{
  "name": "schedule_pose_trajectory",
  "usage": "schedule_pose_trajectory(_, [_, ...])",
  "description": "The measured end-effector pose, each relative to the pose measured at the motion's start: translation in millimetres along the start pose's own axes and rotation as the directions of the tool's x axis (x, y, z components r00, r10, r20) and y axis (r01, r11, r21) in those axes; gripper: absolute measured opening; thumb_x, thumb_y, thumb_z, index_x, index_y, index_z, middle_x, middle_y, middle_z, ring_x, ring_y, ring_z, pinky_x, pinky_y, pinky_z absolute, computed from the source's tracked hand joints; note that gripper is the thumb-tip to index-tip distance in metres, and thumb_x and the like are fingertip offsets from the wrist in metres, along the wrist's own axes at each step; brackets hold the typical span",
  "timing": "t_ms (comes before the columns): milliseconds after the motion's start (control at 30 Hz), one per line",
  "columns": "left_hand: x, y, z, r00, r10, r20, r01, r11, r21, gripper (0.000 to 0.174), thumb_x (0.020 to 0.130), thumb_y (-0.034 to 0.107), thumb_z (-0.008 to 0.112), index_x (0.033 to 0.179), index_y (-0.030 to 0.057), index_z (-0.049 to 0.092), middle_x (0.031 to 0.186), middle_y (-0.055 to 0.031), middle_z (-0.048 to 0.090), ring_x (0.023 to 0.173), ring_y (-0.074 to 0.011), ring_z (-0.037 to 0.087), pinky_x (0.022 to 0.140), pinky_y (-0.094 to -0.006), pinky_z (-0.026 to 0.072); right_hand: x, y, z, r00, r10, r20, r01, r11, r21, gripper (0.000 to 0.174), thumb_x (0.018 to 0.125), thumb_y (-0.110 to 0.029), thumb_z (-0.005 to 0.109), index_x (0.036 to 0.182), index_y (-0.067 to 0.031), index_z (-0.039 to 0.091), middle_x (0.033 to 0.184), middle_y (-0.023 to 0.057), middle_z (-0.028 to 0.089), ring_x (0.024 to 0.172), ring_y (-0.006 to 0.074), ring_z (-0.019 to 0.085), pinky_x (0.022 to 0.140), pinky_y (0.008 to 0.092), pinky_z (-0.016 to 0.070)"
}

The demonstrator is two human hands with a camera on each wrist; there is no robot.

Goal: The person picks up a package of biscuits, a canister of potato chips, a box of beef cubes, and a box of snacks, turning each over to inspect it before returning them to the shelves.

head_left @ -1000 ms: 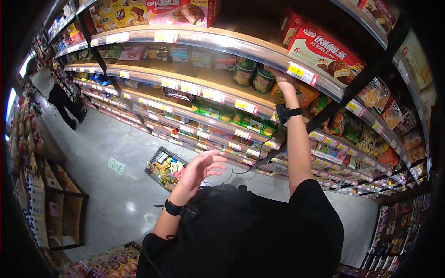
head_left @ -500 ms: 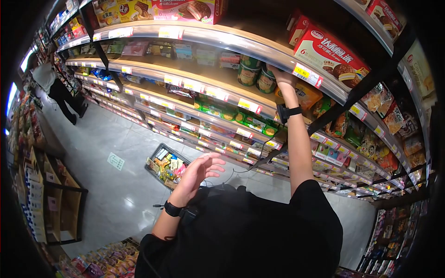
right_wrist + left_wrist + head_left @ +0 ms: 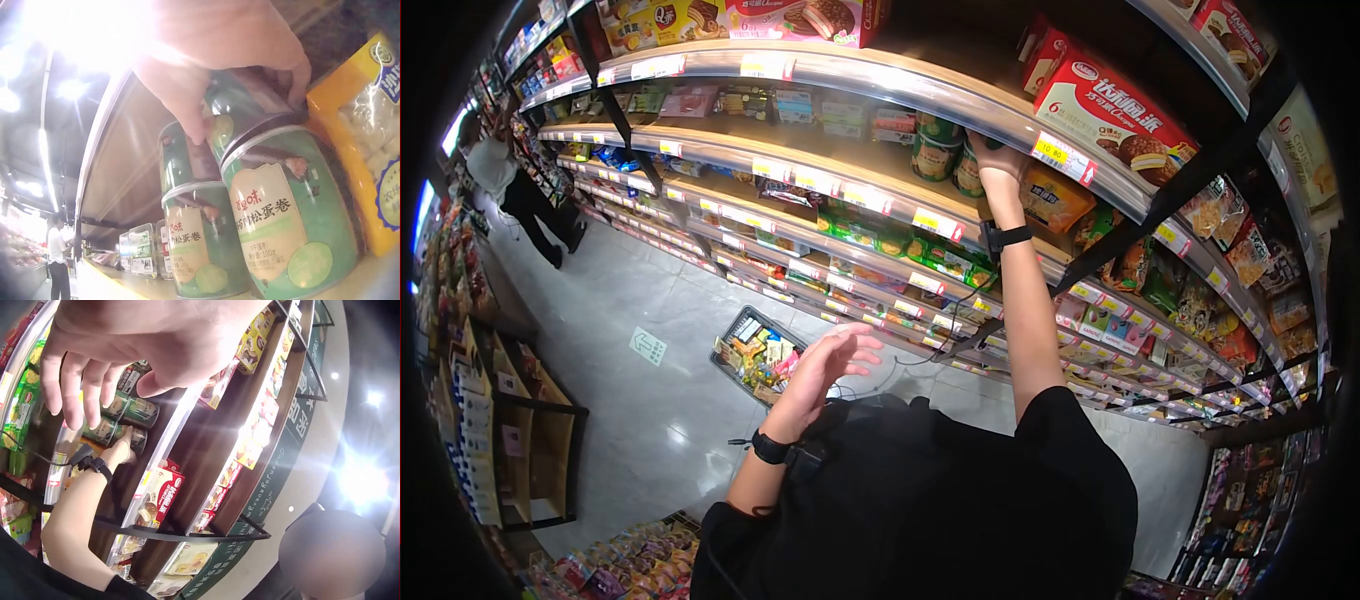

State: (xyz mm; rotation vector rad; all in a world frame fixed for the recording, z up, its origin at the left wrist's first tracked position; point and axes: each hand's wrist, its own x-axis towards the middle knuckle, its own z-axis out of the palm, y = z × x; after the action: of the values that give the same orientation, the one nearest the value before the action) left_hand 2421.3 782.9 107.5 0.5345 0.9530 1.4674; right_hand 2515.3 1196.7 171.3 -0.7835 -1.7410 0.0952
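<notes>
In the right wrist view my right hand (image 3: 231,44) grips an upper green can (image 3: 234,106) from above, thumb on one side and fingers on the other. That can's base slants over the top of a lower green can of egg rolls (image 3: 281,219). Beside them stands another stack, an upper can (image 3: 177,156) on a lower can (image 3: 203,244). From the head view, the right hand (image 3: 998,165) reaches under the shelf edge, partly hidden. My left hand (image 3: 825,375) hovers before my body with fingers loosely extended, holding nothing.
A yellow snack bag (image 3: 369,125) lies right of the cans. Above the hand runs a shelf edge with a price tag (image 3: 1065,155) and a red pie box (image 3: 1110,120). A filled basket (image 3: 755,350) stands on the floor. Another person (image 3: 510,185) is far left.
My right hand and wrist have shifted a little left along the shelf, and more of the yellow bag shows beside them. The left hand stays nearly in place.
</notes>
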Motion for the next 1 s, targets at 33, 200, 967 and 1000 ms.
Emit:
schedule_pose_trajectory(33, [2.3, 1.8, -1.2, 1.0, 0.016, -0.007, -0.016, 0.999, 0.046, 0.039, 0.104, 0.031, 0.044, 0.128, 0.0027, 0.055, 0.117, -0.0142, 0.067, 0.103, -0.0209, 0.066, 0.089, -0.0335, 0.0502, -1.2, -0.3, -1.5, 1.0, 0.012, 0.02, -0.012, 1.0, -0.003, 0.065, 0.074, -0.043, 0.085, 0.119, -0.0005, 0.063, 0.117, 0.0213, 0.066, 0.112, 0.0391, 0.061, 0.098, 0.044, 0.0465])
schedule_pose_trajectory(200, [120.4, 50.7, -28.4, 0.821, 0.569, 0.048, -0.493, 0.664, 0.563, 0.054, 0.092, 0.011, 0.068, 0.138, 0.0002, 0.041, 0.139, -0.0176, 0.053, 0.111, -0.0172, 0.059, 0.091, -0.0319, 0.0507, -10.7, 8.7, -1.3, 0.998, 0.035, 0.056, -0.033, 0.999, -0.031, 0.065, 0.077, -0.043, 0.082, 0.121, -0.0003, 0.062, 0.121, 0.0228, 0.064, 0.115, 0.0414, 0.059, 0.1, 0.0445, 0.0453])
schedule_pose_trajectory(967, [345.7, 149.7, 57.3, 0.718, 0.443, 0.537, -0.572, -0.065, 0.818, 0.038, 0.098, 0.02, 0.059, 0.132, 0.0043, 0.059, 0.133, -0.0158, 0.062, 0.121, -0.0269, 0.059, 0.102, -0.0372, 0.048, 2.5, 25.4, -53.1, 0.871, 0.206, 0.447, -0.069, 0.95, -0.305, 0.079, 0.078, -0.062, 0.072, 0.131, -0.006, 0.055, 0.124, 0.0183, 0.063, 0.114, 0.036, 0.06, 0.099, 0.0435, 0.0474])
schedule_pose_trajectory(1000, [349.1, 146.8, 54.1, 0.701, 0.451, 0.552, -0.574, -0.101, 0.812, 0.038, 0.098, 0.02, 0.059, 0.133, 0.0043, 0.059, 0.134, -0.0161, 0.062, 0.122, -0.0276, 0.058, 0.103, -0.0377, 0.0473, 2.7, 24.6, -53.5, 0.874, 0.203, 0.44, -0.07, 0.951, -0.3, 0.08, 0.078, -0.062, 0.072, 0.132, -0.0059, 0.054, 0.125, 0.0187, 0.062, 0.116, 0.0364, 0.059, 0.099, 0.0439, 0.0469])
